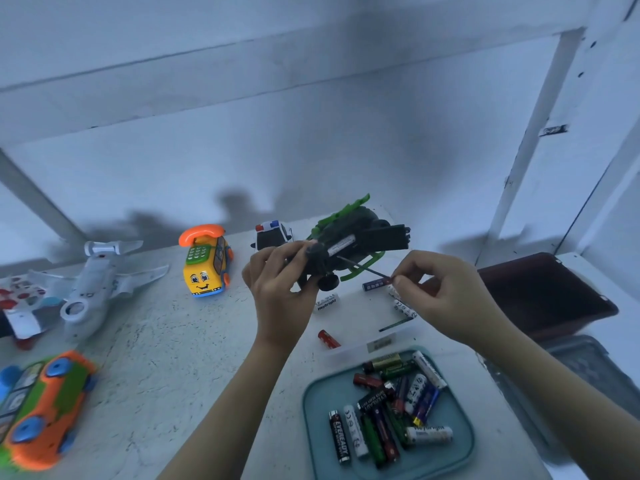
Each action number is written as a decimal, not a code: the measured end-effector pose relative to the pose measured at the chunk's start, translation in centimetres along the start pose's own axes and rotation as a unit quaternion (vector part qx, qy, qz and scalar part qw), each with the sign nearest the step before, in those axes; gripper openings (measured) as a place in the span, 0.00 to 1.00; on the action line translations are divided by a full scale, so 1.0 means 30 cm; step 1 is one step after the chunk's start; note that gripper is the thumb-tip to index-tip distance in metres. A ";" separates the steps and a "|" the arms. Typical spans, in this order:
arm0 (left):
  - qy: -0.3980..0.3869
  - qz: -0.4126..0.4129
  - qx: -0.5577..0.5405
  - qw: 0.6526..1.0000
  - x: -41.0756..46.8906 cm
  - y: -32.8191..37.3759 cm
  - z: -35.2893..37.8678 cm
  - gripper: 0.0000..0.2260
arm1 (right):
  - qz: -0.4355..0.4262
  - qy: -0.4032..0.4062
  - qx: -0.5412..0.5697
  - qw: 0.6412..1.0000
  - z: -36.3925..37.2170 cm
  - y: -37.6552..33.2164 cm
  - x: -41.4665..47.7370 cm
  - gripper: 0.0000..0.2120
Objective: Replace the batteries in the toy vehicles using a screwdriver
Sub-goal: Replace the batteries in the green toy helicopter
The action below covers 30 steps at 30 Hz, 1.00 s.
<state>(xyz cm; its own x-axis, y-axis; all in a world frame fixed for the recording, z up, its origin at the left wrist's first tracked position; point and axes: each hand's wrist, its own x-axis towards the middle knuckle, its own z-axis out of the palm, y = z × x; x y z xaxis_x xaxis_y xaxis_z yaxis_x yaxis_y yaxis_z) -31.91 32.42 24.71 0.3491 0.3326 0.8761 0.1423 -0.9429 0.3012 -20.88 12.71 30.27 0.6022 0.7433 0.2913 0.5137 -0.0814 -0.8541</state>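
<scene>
The left hand (277,289) curls its fingers round the toy helicopter (349,237). It holds the toy clear of the tabletop (173,358) with the underside turned towards the person, so the battery bay faces the tool. The right hand (446,299) pinches the rear end of a thin screwdriver (363,268) between thumb and fingertips. The shaft slants up to the underside. From here I cannot tell whether the tip sits in a screw. A fingertip pinch suits a light twist, not force. The tray (311,410) of batteries (391,410) lies close in front of the person, within easy reach. Loose cells, among them 1 red (328,339) and 1 blue (375,284), lie on the tabletop below the toy. The yellow toy car (207,268) and white toy aeroplane (100,278) stand to the left.
</scene>
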 end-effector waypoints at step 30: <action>0.039 -0.034 0.059 0.997 0.008 0.010 0.029 0.16 | 0.026 -0.002 -0.021 0.999 0.149 0.029 -0.032 0.05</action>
<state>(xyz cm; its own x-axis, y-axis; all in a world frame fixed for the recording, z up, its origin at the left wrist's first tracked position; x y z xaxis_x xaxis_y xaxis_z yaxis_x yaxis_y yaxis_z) -30.98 32.23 24.69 0.2622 0.3893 0.8830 0.2724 -0.9077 0.3193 -23.74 14.88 27.32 0.6264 0.7399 0.2452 0.5075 -0.1484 -0.8488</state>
